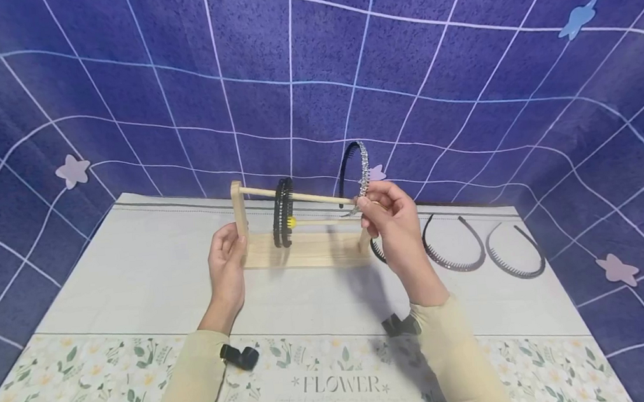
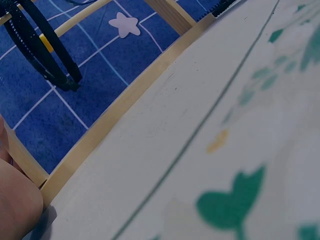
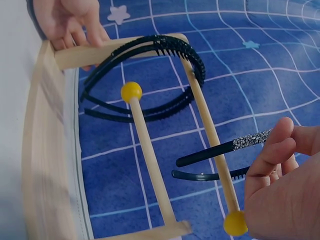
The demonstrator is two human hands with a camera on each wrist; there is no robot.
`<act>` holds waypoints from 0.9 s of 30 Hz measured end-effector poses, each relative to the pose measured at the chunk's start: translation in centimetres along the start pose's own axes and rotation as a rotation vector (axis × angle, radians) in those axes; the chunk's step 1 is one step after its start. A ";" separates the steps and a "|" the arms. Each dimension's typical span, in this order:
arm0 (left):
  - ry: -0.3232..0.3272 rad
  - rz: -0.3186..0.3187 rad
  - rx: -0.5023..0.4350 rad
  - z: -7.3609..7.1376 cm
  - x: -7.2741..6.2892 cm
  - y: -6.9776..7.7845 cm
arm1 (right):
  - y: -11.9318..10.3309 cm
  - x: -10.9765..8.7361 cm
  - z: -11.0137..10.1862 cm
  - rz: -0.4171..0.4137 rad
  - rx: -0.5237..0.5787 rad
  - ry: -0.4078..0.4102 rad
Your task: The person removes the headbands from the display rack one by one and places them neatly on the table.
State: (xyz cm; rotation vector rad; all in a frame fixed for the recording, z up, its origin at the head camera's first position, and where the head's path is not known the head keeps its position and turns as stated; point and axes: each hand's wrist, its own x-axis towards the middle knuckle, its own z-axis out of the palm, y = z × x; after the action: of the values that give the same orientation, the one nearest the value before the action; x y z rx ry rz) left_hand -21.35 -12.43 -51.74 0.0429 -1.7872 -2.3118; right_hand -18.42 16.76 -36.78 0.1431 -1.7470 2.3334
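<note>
My left hand grips the left upright of a wooden headband stand, thumb in front and fingers behind. Two black toothed headbands hang together on its upper rod. Near the right end of that rod, my right hand pinches a headband covered in silver rhinestones. In the right wrist view, the two dark ends of the rhinestone headband lie across the rod, just short of its yellow end ball. The lower rod ends in another yellow ball, beside the hanging headbands.
Two dark toothed headbands, one nearer and one farther right, lie on the white cloth. Another headband is partly hidden behind my right hand. A blue gridded curtain rises behind the table.
</note>
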 end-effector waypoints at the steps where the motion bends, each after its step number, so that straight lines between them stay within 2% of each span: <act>1: -0.001 -0.002 -0.002 0.0 0.0 0.0 | -0.1 0.0 -0.1 -0.003 0.007 0.004; 27: 0.011 -0.016 -0.002 0.2 0.0 0.3 | -1.0 0.4 -3.1 -0.046 0.040 0.079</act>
State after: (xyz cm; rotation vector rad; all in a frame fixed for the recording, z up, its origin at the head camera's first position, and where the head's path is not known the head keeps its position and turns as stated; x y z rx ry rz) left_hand -21.32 -12.34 -51.45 0.0696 -1.7856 -2.3196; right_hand -18.37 20.01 -36.63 0.0952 -1.6437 2.3098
